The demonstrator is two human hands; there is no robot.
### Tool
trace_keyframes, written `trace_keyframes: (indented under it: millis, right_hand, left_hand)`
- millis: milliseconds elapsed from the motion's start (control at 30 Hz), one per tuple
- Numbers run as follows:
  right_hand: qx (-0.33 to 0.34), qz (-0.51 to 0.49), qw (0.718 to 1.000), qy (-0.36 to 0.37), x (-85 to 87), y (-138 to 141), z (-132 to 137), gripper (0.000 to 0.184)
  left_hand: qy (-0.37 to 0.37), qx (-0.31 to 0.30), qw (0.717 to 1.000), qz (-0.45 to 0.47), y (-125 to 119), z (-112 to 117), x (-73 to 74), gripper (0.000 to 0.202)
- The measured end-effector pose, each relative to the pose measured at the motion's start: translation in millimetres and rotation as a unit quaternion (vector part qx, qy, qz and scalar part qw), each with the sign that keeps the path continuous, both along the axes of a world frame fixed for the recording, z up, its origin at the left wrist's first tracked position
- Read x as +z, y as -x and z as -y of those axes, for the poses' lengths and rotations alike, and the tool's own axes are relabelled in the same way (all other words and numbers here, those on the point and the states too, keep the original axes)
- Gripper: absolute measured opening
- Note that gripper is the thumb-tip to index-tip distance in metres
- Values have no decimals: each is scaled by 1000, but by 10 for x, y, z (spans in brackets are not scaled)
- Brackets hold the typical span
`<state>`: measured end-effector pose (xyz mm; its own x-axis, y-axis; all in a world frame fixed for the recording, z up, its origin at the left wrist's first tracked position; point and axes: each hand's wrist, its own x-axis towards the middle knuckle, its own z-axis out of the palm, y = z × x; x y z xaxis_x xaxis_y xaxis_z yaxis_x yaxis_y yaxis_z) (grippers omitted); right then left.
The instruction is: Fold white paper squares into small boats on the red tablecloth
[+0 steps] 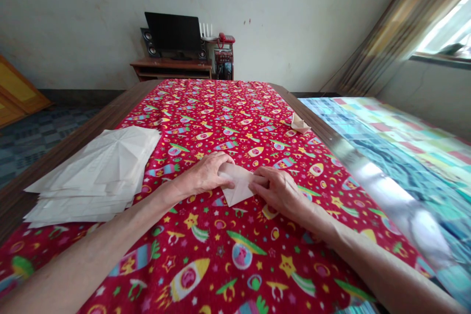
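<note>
A small folded piece of white paper (239,187) lies between my hands, just above or on the red patterned cloth (217,235). Its lower end comes to a point. My left hand (213,171) pinches its left side between thumb and fingers. On the opposite side, the fingers of my right hand (277,189) close on the paper's right corner. A stack of creased white paper sheets (110,162) rests to the left of my left forearm. Farther off, near the table's right edge, sits a folded paper boat (300,124).
The cloth covers a brown wooden table (121,103). Beyond its far end stand a monitor (172,32), speakers and a red telephone (226,38) on a desk (171,64). At the right is a bed with a checkered cover (405,127).
</note>
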<state>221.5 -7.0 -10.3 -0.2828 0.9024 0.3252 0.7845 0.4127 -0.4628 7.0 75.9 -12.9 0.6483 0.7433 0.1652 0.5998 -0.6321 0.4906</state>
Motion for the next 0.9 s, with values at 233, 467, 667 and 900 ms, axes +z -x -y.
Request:
trace_keyframes:
  millis: [233, 467, 667, 900]
  right_hand:
    - [-5, -2, 1000, 21, -7, -67, -118, 15]
    - [102, 7, 994, -47, -29, -144, -422, 3]
    - [102, -11, 994, -27, -47, -76, -426, 4]
    - [128, 26, 984, -123, -148, -75, -424, 21]
  left_hand:
    - [51, 31, 998, 22, 14, 13, 56, 10]
    - [-42, 64, 997, 20, 63, 68, 31, 9]
    - [-71, 32, 997, 7, 1, 62, -26, 16]
    - [-117, -6, 993, 18, -8, 103, -28, 13]
